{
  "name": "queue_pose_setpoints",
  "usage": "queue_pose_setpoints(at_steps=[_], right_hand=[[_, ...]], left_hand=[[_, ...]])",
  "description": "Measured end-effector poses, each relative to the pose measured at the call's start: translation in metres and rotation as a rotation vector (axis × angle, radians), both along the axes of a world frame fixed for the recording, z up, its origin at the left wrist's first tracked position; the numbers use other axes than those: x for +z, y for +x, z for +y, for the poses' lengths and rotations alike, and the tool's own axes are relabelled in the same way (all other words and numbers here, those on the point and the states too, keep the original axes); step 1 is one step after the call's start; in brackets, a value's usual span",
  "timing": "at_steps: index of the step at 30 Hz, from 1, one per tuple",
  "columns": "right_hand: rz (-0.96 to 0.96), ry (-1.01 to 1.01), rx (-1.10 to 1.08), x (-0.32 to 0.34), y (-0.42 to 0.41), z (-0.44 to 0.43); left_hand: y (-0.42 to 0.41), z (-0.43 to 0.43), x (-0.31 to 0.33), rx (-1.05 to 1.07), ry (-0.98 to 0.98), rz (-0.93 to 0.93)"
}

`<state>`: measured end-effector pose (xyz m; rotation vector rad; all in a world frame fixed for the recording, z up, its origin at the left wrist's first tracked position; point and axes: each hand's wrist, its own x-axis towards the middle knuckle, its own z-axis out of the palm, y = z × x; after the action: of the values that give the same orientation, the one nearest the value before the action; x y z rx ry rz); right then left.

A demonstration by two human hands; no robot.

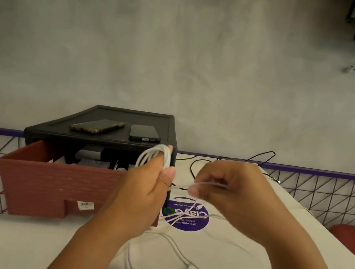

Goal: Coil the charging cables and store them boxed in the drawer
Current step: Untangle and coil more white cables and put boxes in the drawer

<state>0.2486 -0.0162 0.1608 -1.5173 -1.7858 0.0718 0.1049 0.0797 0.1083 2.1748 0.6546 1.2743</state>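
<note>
**White cable part-wound on left hand; tail not yet taken up**

The thin white charging cable [154, 151] is above the bench, just in front of the drawer. Several loops sit round the raised fingers of the left hand [147, 187], which are curled through the coil, with the thumb pressed against its side. The right hand [228, 189] pinches the free strand between thumb and fingertips, just beside the coil. From there the slack drops across the round purple sticker [186, 217] and trails in loose bends over the white bench [269, 253] toward the near edge.

Assessment: winding is under way and a good length remains.

Recommendations:
- Feed each turn with light, even tension.
- Lay loops side by side at matching size.
- Let the strand slide through the pinch so that twist runs out.
- Check the crossed bends on the bench before pulling. They could knot.

The reddish-brown plastic drawer [47, 183] stands pulled out of the black desktop drawer unit [101, 141]. Its contents are too dim to identify. Two dark phones [145, 132] lie on top of the unit. A thin black cable [261, 155] lies uncoiled at the far side of the bench. No storage box can be identified with certainty.
</note>
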Motion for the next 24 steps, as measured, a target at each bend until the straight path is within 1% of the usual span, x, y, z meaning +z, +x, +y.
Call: queue_pose_setpoints(at_steps=[3,6,8,10,12,13,16,18,19,21,22,24], right_hand=[[0.012,0.263,-0.116,-0.003,0.012,0.005],[0.011,0.475,-0.192,-0.005,0.023,0.008],[0.033,0.568,-0.196,-0.005,0.028,0.007],[0.056,0.617,-0.202,-0.005,0.031,0.005],[0.058,0.623,-0.205,-0.006,0.032,0.005],[0.061,0.604,-0.203,-0.006,0.031,0.006],[0.083,0.491,-0.181,-0.007,0.024,0.009],[0.062,0.422,-0.16,-0.008,0.018,0.012],[0.05,0.399,-0.148,-0.009,0.016,0.014],[0.031,0.362,-0.142,-0.011,0.016,0.015],[0.027,0.336,-0.147,-0.013,0.018,0.015],[0.037,0.27,-0.158,-0.014,0.022,0.014]], left_hand=[[0.002,-0.013,0.006,-0.193,-0.151,-0.038],[0.004,-0.027,0.016,-0.281,-0.204,-0.026],[0.005,-0.031,0.018,-0.347,-0.242,-0.035],[0.005,-0.031,0.019,-0.436,-0.279,-0.067],[0.004,-0.03,0.018,-0.541,-0.314,-0.144],[0.003,-0.03,0.019,-0.61,-0.355,-0.212],[-0.001,-0.027,0.019,-0.845,-0.585,-0.482],[-0.004,-0.021,0.02,-1.004,-0.719,-0.638],[-0.005,-0.017,0.021,-1.129,-0.771,-0.696],[-0.01,-0.012,0.026,-1.424,-0.856,-0.752],[-0.013,-0.01,0.029,-1.484,-0.875,-0.78],[-0.021,-0.004,0.031,-1.481,-0.878,-0.843]])
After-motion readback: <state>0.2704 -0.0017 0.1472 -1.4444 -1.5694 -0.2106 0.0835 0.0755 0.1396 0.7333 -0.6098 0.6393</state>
